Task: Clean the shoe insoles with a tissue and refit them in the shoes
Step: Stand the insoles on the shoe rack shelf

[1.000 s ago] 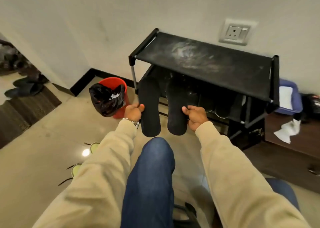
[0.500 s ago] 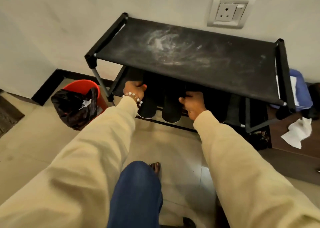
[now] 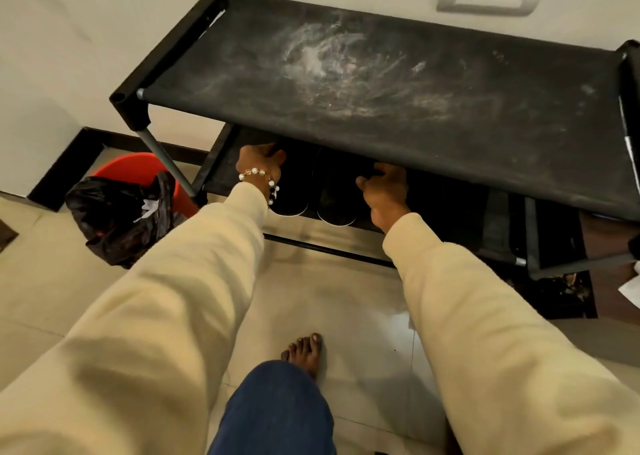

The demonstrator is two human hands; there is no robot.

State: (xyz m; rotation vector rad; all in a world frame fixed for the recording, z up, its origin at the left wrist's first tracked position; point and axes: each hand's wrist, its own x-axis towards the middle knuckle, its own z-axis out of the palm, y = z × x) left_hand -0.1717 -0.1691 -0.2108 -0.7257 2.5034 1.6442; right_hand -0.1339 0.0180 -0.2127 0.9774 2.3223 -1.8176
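Head view shows my left hand (image 3: 260, 164) and right hand (image 3: 384, 186) reaching under the dusty black fabric shoe rack (image 3: 381, 84), fingers curled on two dark shoes (image 3: 313, 191) with insoles, so I should slide both in evenly and flat.

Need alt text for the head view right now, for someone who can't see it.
Both hands reach under a dusty black shoe rack: the left hand and right hand each grip a dark insole on the lower shelf. A red bin with a black bag stands at the left.
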